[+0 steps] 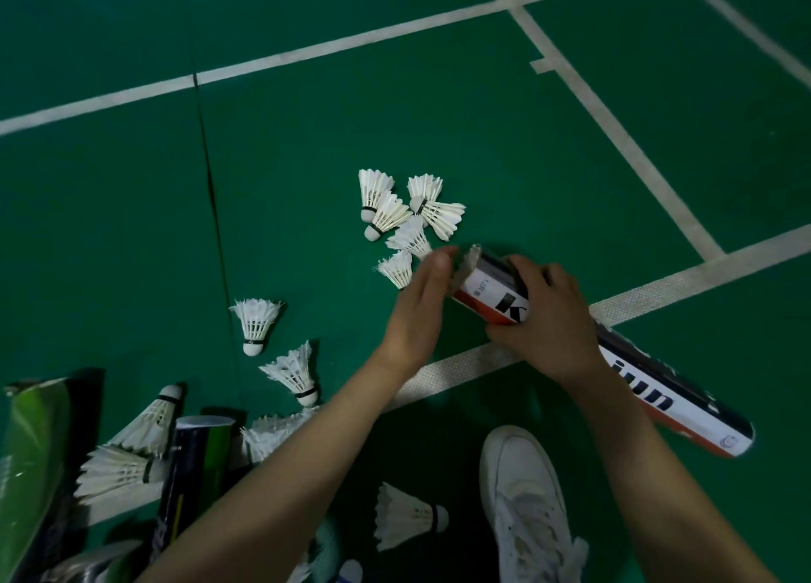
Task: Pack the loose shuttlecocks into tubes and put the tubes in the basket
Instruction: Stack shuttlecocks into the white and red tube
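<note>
**Feeding the tube at its mouth**

My right hand (548,319) has a full grip on the long white, red and black cardboard tube (684,402), fingers and thumb curled round it close to the open end. The tube is held low over the green court floor (482,121), its long axis running from the mouth, up and to my left, back to the closed end down at my right. My left hand (421,301) is right at that mouth, fingers fairly straight against the white feathered shuttlecock (470,260) sitting in the opening. I cannot tell whether it pinches the feathers or only pushes them.

The cluster of loose white shuttlecocks (408,213) lies on the floor just beyond my left hand, so that hand is the nearer one for the next pick, I judge. More lie scattered to my left and by my white shoe (526,516).

A bold black "K" shows near the tube's mouth, and dark blue letters like "iun" further down (the small print beside the K is too fine to read)
</note>
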### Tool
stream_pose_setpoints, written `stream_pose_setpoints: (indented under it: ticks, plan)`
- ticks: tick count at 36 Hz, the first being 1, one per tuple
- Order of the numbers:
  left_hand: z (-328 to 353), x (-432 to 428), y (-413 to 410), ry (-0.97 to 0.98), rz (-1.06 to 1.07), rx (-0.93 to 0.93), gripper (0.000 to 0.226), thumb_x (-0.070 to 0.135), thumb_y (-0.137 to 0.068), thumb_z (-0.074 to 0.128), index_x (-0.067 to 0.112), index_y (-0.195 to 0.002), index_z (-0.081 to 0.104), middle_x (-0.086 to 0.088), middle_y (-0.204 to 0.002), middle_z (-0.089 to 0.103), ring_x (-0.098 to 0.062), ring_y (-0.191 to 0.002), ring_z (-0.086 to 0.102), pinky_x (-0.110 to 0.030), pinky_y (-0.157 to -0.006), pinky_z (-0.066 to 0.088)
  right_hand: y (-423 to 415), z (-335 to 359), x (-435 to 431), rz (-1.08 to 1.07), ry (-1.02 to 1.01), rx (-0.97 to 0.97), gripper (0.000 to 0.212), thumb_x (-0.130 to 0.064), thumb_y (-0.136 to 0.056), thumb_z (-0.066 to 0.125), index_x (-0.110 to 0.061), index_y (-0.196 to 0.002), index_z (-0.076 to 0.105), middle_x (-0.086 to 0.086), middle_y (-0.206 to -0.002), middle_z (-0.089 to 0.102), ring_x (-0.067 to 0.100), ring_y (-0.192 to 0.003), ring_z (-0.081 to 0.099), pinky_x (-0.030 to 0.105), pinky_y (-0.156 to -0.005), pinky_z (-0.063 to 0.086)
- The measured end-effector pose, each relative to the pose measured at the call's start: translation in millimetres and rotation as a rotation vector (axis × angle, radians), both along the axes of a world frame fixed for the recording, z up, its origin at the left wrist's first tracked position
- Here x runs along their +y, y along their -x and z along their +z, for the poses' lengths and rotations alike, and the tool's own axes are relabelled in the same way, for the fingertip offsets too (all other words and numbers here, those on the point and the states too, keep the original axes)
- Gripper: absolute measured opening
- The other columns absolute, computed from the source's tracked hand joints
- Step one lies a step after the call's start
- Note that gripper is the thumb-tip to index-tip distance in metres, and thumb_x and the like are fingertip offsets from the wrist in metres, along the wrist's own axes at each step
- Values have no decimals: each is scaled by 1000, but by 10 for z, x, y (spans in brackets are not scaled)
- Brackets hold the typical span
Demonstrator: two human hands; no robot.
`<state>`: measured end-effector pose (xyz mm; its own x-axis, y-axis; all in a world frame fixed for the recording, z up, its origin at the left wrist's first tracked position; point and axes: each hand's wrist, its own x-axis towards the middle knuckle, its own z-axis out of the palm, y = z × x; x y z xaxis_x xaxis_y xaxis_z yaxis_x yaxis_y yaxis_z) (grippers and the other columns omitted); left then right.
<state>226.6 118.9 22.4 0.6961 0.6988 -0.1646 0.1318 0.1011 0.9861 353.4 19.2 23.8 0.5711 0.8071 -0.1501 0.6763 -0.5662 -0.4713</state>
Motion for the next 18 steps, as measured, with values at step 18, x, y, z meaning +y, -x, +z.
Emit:
stream_pose_setpoints:
  ticks: [18]
  plan:
    - [-783, 693, 71, -371, -12, 835, 32, 20, -87, 62, 0, -109, 49, -21, -113, 54, -36, -105, 50, -39, -89, 40, -156, -77, 76, 1, 83, -6, 88, -37, -70, 75, -21, -143, 30, 14, -119, 42, 32, -112, 39, 38, -90, 37]
